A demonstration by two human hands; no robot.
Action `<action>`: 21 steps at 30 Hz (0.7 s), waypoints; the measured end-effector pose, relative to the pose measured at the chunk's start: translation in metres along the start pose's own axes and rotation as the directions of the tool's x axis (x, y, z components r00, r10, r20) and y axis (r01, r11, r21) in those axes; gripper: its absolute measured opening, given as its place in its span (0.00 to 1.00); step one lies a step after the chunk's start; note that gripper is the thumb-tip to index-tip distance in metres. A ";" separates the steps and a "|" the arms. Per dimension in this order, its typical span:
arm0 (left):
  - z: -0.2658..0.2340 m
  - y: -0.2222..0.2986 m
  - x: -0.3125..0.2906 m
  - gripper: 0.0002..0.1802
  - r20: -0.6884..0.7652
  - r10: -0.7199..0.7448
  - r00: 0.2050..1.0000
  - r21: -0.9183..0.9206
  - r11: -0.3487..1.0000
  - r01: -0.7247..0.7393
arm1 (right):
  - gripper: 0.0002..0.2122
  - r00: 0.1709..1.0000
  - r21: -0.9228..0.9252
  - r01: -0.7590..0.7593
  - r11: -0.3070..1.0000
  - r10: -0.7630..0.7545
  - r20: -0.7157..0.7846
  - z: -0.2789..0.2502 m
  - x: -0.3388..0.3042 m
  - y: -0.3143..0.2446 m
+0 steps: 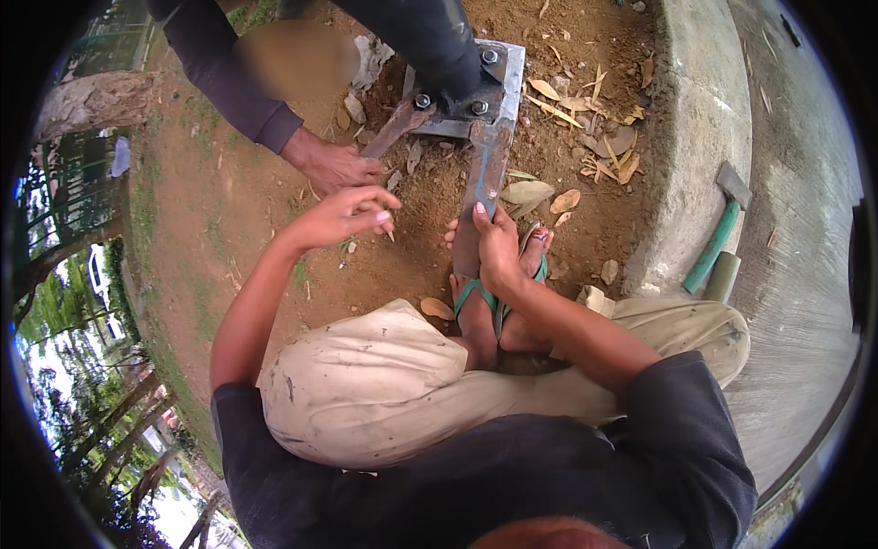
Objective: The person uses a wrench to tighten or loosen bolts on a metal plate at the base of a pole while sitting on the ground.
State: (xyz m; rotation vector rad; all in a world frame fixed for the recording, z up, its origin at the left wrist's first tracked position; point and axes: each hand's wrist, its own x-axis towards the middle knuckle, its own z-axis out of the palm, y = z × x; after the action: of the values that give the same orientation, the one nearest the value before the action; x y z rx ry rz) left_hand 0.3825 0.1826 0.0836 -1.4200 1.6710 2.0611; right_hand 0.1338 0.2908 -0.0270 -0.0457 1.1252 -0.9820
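Note:
My right hand (497,245) is closed around a long, flat, rusty wrench (485,171) with a blue line on it. The wrench's far end reaches a nut (479,108) on the square steel base plate (508,91). My left hand (340,218) hovers over the soil to the left of the wrench, fingers bent and apart, not touching it. Just beyond, a co-worker's hand (334,163) grips a second, shorter wrench (399,126), whose head lies at the plate's left bolt (422,101). A dark post (430,41) rises from the plate.
A concrete curb (700,137) runs along the right. On the pavement beside it lies a hammer (722,229) with a green handle. Dry leaves (613,156) litter the soil right of the plate. My sandalled feet (485,316) are close below the wrench. A fence (73,174) stands far left.

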 end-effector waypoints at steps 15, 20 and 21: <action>0.101 0.016 0.226 0.17 -0.154 0.305 0.940 -0.954 0.200 -0.222 | 0.24 0.972 -0.978 -0.063 0.199 0.234 -0.015 -0.019 0.044 -0.228; 0.103 0.042 0.237 0.18 -0.160 0.317 0.935 -0.985 0.006 -0.171 | 0.26 0.951 -0.971 0.083 -0.226 0.309 0.009 0.011 0.102 -0.297; 0.106 0.043 0.244 0.18 -0.165 0.327 0.930 -0.986 -0.019 -0.168 | 0.26 0.943 -0.962 0.091 -0.257 0.334 0.000 0.014 0.117 -0.307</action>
State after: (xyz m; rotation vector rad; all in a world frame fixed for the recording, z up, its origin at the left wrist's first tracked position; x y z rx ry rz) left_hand 0.1622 0.1478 -0.0672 -0.9915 -0.0263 3.7684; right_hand -0.0413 0.0214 0.0438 -1.4231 1.3299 0.5111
